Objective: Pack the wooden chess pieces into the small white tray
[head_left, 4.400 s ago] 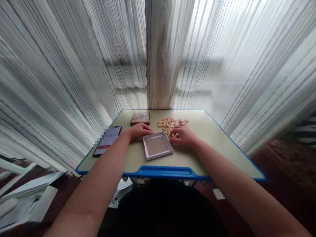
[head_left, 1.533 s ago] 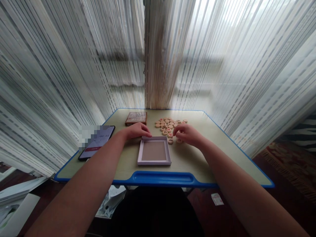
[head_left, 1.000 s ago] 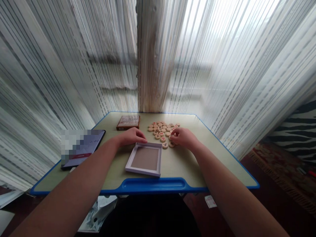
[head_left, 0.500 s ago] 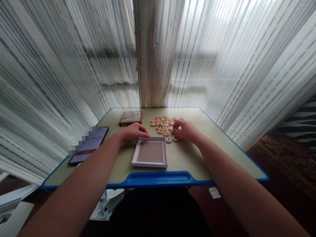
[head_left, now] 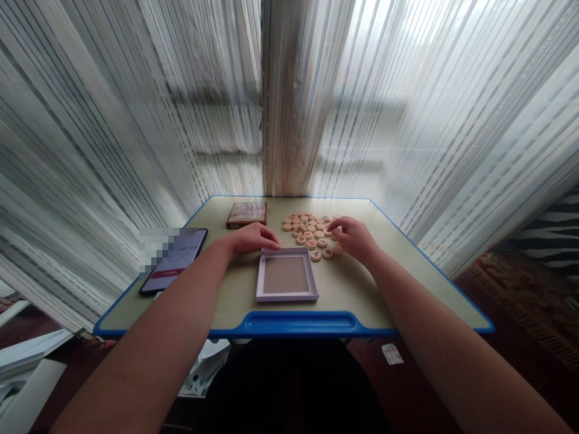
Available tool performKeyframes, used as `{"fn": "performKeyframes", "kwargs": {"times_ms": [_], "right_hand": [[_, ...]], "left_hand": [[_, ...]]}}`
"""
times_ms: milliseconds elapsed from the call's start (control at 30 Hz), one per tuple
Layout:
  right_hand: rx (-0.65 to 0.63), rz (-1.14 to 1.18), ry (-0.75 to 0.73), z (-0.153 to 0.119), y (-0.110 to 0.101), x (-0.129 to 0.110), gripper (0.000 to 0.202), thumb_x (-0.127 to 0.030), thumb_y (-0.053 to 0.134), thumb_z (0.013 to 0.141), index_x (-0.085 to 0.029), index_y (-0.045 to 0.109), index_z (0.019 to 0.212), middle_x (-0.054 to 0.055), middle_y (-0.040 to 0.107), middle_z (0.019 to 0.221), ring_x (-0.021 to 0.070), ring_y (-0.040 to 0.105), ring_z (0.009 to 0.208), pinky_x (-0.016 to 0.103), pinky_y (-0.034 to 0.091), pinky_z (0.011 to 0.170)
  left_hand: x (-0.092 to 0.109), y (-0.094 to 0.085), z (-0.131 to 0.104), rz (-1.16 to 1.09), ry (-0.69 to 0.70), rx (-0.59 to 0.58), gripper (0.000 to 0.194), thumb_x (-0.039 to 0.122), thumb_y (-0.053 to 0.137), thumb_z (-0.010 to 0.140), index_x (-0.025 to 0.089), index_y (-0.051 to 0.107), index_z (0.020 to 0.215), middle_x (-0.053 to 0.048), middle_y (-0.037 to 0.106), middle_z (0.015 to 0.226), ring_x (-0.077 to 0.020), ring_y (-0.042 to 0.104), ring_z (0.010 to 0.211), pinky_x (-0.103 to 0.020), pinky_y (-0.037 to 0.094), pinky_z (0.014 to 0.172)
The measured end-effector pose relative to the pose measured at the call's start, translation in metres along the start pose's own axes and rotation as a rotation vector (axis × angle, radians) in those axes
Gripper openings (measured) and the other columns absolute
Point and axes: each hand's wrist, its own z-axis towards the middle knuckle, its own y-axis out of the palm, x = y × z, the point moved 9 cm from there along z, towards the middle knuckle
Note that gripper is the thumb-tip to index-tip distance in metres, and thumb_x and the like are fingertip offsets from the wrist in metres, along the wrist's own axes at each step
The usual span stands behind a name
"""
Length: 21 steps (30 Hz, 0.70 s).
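Note:
Round wooden Chinese chess pieces point(head_left: 311, 243), some marked red and some black, lie in a loose cluster on the table. My right hand point(head_left: 350, 236) is over the cluster's right side, its thumb and fingers bent around a Chinese chess piece that they partly cover. A shallow white open box point(head_left: 312, 288) with a brown bottom sits in front of me with nothing in it. At its back left corner, my left hand point(head_left: 256, 238) has its fingers and thumb closed on the rim; some fingertips are hidden.
Behind my left hand lies a flat brown box with a printed top point(head_left: 246, 212). A phone showing a timer point(head_left: 174, 262) rests at the table's left. The pale table point(head_left: 362, 301) has a blue edge with a front groove. Striped curtains point(head_left: 298, 120) hang behind it.
The whole view has shifted, so the table appears slightly farther right. My right hand has shifted slightly among the pieces. My left hand stays at the white box's corner.

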Motion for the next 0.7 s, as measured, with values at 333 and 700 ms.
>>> {"fn": "performKeyframes", "kwargs": {"times_ms": [333,700], "right_hand": [[-0.289,-0.289,0.000,0.092,0.054,-0.048,0.030,-0.031,0.050,0.081,-0.022,0.070,0.102,0.004,0.070,0.096,0.0171,0.062,0.083,0.025,0.044,0.072],[-0.414,-0.281,0.011,0.116,0.094,-0.027,0.028,-0.034,0.058,0.077,-0.020,0.073,0.096,0.004,0.071,0.089,0.0169,0.063,0.080,0.023,0.045,0.069]], "left_hand": [[-0.001,0.003,0.003,-0.074,0.022,-0.063,0.024,0.028,0.071,0.059,0.013,0.073,0.079,-0.003,0.069,0.075,-0.0140,0.059,0.072,-0.024,0.044,0.073],[-0.002,-0.005,0.004,0.017,0.047,0.001,0.022,0.027,0.069,0.062,0.014,0.073,0.079,-0.003,0.071,0.078,-0.0148,0.061,0.074,-0.024,0.045,0.072]]}}
